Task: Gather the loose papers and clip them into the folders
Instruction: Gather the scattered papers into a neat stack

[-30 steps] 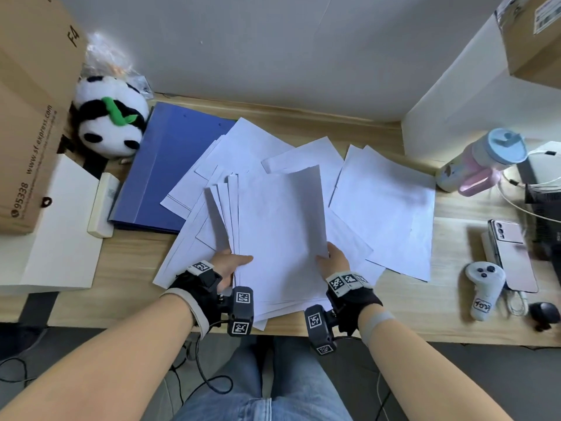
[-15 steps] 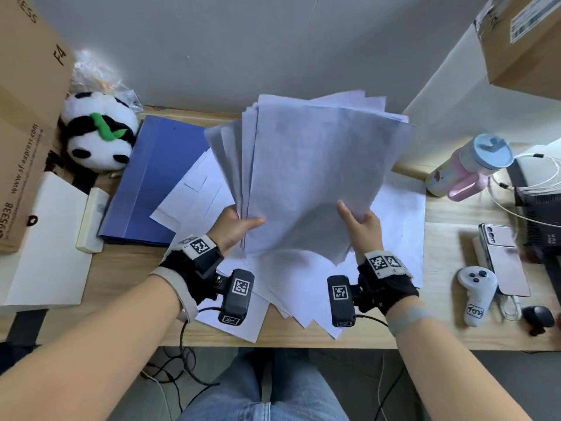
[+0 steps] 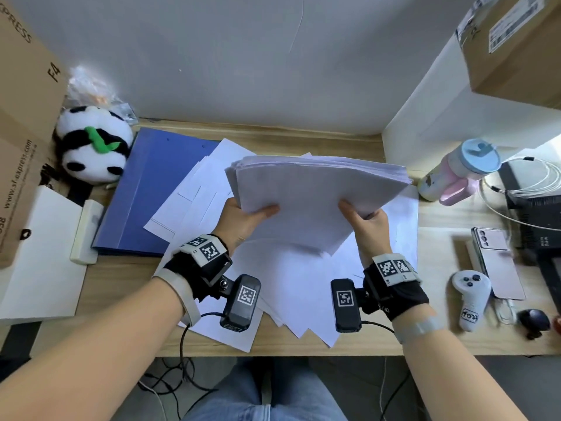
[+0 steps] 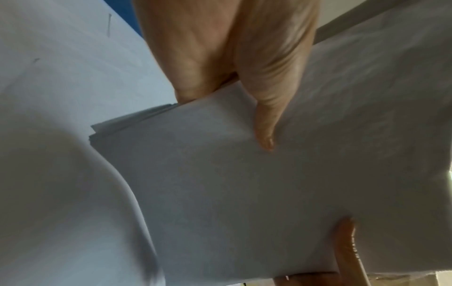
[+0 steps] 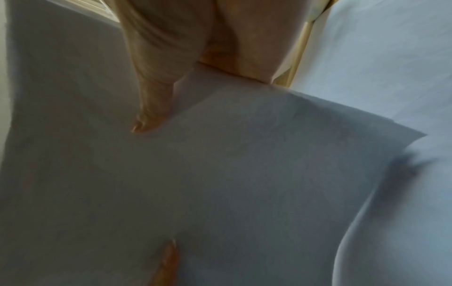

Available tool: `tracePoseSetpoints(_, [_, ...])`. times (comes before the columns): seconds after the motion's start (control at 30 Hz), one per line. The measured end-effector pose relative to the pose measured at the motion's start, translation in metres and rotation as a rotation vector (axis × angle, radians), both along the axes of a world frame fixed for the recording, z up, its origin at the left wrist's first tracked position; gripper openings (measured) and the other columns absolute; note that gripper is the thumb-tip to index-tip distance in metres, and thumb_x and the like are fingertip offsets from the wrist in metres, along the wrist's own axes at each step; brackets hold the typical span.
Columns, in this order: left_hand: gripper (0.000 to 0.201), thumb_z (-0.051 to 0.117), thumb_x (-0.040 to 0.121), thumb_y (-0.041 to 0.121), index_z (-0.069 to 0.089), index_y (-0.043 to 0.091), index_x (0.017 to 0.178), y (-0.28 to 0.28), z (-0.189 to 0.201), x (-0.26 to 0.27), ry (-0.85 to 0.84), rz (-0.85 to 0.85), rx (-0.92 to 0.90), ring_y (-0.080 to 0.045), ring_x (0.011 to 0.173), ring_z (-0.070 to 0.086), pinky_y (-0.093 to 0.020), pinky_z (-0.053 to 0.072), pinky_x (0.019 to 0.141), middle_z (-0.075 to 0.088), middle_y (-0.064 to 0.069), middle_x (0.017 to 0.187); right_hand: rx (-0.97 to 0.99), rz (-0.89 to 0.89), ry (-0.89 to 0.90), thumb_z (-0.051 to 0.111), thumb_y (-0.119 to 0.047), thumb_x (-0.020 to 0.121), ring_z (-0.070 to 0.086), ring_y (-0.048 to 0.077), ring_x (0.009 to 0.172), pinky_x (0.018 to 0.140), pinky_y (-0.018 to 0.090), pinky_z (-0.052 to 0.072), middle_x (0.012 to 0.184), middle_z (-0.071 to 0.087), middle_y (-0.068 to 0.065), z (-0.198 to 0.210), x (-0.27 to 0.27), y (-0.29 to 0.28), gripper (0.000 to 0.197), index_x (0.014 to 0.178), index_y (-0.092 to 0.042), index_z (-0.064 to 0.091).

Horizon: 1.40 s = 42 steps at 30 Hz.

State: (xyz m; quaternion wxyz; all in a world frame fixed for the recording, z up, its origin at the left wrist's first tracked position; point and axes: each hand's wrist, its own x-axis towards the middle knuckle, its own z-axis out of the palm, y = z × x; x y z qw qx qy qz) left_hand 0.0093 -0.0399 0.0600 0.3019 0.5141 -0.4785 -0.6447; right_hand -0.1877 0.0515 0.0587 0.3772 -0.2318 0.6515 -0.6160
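Observation:
A thick stack of white papers [image 3: 312,196] hangs above the desk, tilted away from me. My left hand [image 3: 243,217] grips its left edge, thumb on top, and my right hand [image 3: 367,220] grips its right edge. The left wrist view shows the left hand [image 4: 232,63] pinching the stack [image 4: 220,183]; the right wrist view shows the right hand [image 5: 195,48] with its thumb on the stack [image 5: 220,174]. More loose sheets [image 3: 273,284] lie spread on the desk beneath. A blue folder [image 3: 151,189] lies closed at the left, partly under sheets.
A panda plush [image 3: 91,147] and a cardboard box [image 3: 21,132] stand at the far left. At the right are a pastel bottle [image 3: 455,171], a phone [image 3: 498,262], a white controller [image 3: 470,296] and cables [image 3: 531,183]. The desk's front edge [image 3: 303,350] is near my knees.
The stack, flat on the desk a second ago, was raised upright and has now tipped down and away, with its far edges drawn together. Both hands kept hold.

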Motion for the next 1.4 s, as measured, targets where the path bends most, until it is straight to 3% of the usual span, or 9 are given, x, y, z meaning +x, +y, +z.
tracePoseSetpoints(0.2, [0.032,0.074,0.074,-0.002,0.065,0.015,0.100,-0.003,-0.010,0.007,-0.055,-0.104,0.017,-0.002,0.080,0.063,-0.023,0.051,0.079,0.067,0.004,0.090,0.161,0.095,0.049,0.073,-0.005,0.076,0.066,-0.001,0.072,0.074,0.019,0.049,0.088,0.069,-0.001,-0.018,-0.008,0.004,0.017,0.084,-0.018,0.066])
tracePoseSetpoints(0.4, [0.029,0.071,0.081,0.009,0.065,0.009,0.110,-0.003,-0.020,0.004,-0.132,-0.070,0.119,-0.023,0.094,0.064,-0.032,0.050,0.085,0.068,-0.009,0.101,0.258,0.150,0.207,0.069,-0.003,0.080,0.057,-0.002,0.064,0.060,0.011,0.046,0.078,0.061,-0.003,-0.030,-0.002,0.001,0.011,0.088,0.002,0.065])
tracePoseSetpoints(0.5, [0.036,0.074,0.079,0.025,0.065,0.004,0.107,-0.006,-0.022,0.005,-0.141,-0.122,0.149,-0.024,0.087,0.065,-0.023,0.050,0.075,0.068,-0.008,0.097,0.202,0.096,0.292,0.064,-0.004,0.084,0.054,-0.011,0.050,0.053,0.006,0.041,0.068,0.058,-0.005,-0.027,-0.003,-0.002,0.007,0.078,-0.008,0.062])
tracePoseSetpoints(0.63, [0.048,0.071,0.082,0.023,0.058,-0.005,0.118,0.004,-0.027,0.010,-0.078,-0.054,0.275,-0.028,0.106,0.064,-0.039,0.050,0.094,0.064,-0.016,0.118,0.334,0.238,0.457,0.060,-0.010,0.085,0.051,0.011,0.067,0.055,0.012,0.040,0.076,0.057,0.001,-0.028,-0.011,-0.004,0.006,0.090,-0.010,0.056])
tracePoseSetpoints(0.77, [0.024,0.057,0.091,0.010,0.058,0.004,0.115,0.025,-0.047,0.020,-0.076,-0.112,0.500,-0.012,0.063,0.071,-0.028,0.058,0.064,0.074,-0.006,0.087,0.622,0.453,0.518,0.049,-0.006,0.087,0.047,0.023,0.075,0.063,0.028,0.034,0.082,0.054,0.011,-0.056,-0.016,0.003,0.007,0.083,-0.012,0.050])
tracePoseSetpoints(0.97, [0.014,0.061,0.084,0.023,0.053,0.011,0.083,0.036,-0.070,0.060,-0.408,-0.212,0.765,-0.021,0.067,0.058,-0.027,0.046,0.066,0.059,-0.007,0.079,0.784,0.447,0.615,0.045,-0.008,0.089,0.056,0.032,0.089,0.072,0.031,0.039,0.097,0.060,0.017,-0.078,-0.026,0.006,0.022,0.106,-0.006,0.059])
tracePoseSetpoints(1.07, [0.029,0.051,0.093,0.026,0.047,0.003,0.111,0.040,-0.082,0.081,-0.485,-0.105,0.829,-0.028,0.074,0.059,-0.035,0.046,0.082,0.059,-0.014,0.079,0.794,0.484,0.621,0.045,-0.010,0.091,0.057,0.030,0.093,0.075,0.029,0.040,0.113,0.063,0.018,-0.085,-0.026,0.003,0.027,0.114,-0.009,0.058])
tracePoseSetpoints(1.17, [0.044,0.044,0.095,0.022,0.035,-0.002,0.131,0.044,-0.090,0.089,-0.437,0.004,0.870,-0.031,0.077,0.058,-0.035,0.043,0.070,0.061,-0.020,0.086,0.802,0.504,0.630,0.046,-0.013,0.092,0.057,0.031,0.105,0.082,0.030,0.041,0.118,0.061,0.016,-0.088,-0.022,-0.004,0.031,0.121,-0.011,0.056])
tracePoseSetpoints(1.4, [0.023,0.048,0.095,0.012,0.047,0.000,0.115,0.047,-0.087,0.069,-0.233,0.128,0.837,-0.029,0.072,0.059,-0.033,0.054,0.051,0.059,-0.018,0.087,0.872,0.582,0.771,0.043,-0.008,0.086,0.048,0.039,0.110,0.081,0.031,0.037,0.121,0.050,0.024,-0.098,-0.006,-0.021,0.020,0.098,-0.003,0.059])
